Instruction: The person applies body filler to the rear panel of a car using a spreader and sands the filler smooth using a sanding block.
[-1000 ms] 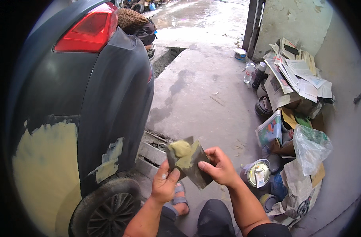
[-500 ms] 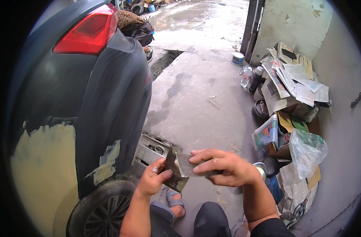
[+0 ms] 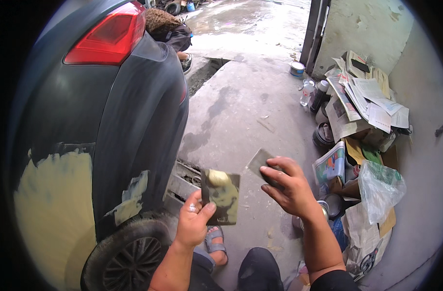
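Paste sits in a thick lump at the 12 o'clock end of a square plate, approx. 6 o'clock from the middle of our view. Our left hand pinches that plate by its 8 o'clock edge — thumb on the front face. Our right hand, approx. 4 o'clock, grasps a flat blade, fingers laid over its upper face. Plate & blade are apart, w/ floor showing between.

Risks, as we judge it: we hold the plate at one edge only, so a hard push on its 3 o'clock side could twist it. The lump is near the 12 o'clock edge — too steep a tilt that way & some could slide off onto the floor. Our thumb is close to the smear, so a slip could foul it.

Looks-wise, the lump is rounded, pale cream-yellow; below it thinner, greenish-yellow smears run toward 5 o'clock, w/ dark plate showing thru. The blade's upper face looks mostly clean, grey-green; can't tell re its underside. A similar-coloured coat covers part of the dark car at 8 o'clock, matte w/ a ragged top edge.
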### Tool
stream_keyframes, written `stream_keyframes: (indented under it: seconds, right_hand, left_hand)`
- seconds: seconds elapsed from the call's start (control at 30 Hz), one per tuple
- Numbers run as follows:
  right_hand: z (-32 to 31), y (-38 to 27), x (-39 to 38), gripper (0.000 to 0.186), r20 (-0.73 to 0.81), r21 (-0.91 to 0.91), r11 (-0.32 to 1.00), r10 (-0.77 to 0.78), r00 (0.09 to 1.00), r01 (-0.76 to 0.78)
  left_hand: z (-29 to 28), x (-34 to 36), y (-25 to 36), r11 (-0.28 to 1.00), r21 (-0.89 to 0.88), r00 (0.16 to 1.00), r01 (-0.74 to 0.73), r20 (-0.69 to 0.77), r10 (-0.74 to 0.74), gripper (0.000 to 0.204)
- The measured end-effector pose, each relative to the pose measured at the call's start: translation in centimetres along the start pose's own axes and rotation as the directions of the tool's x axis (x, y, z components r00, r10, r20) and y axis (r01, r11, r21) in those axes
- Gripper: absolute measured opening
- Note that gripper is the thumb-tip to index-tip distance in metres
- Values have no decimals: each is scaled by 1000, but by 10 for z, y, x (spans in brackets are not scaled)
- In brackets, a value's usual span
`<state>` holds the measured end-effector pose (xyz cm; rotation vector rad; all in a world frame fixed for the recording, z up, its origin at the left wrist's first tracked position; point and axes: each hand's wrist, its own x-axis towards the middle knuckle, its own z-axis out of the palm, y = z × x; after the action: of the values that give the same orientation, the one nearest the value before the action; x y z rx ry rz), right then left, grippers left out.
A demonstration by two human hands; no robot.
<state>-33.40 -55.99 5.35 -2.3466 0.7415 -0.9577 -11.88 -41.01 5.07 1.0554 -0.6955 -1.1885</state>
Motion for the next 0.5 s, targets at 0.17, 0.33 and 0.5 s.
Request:
stream_keyframes:
  seconds: [0.17, 0.33, 0.5]
  right_hand:
    - [13, -33, 3, 53, -93, -215, 964, -180, 979, 157]
    - [29, -32, 5, 50, -48, -285, 937, -222, 974, 200]
    - [47, -9, -12, 45, 45, -198, 970, -135, 990, 141]
  left_hand:
    - [5, 5, -7, 1000, -21, 996, 6, -83, -8, 37]
    - [14, 5, -4, 999, 37, 991, 21, -130, -16, 36]
    - [2, 7, -18, 890, 431, 962, -146, -147, 229, 34]
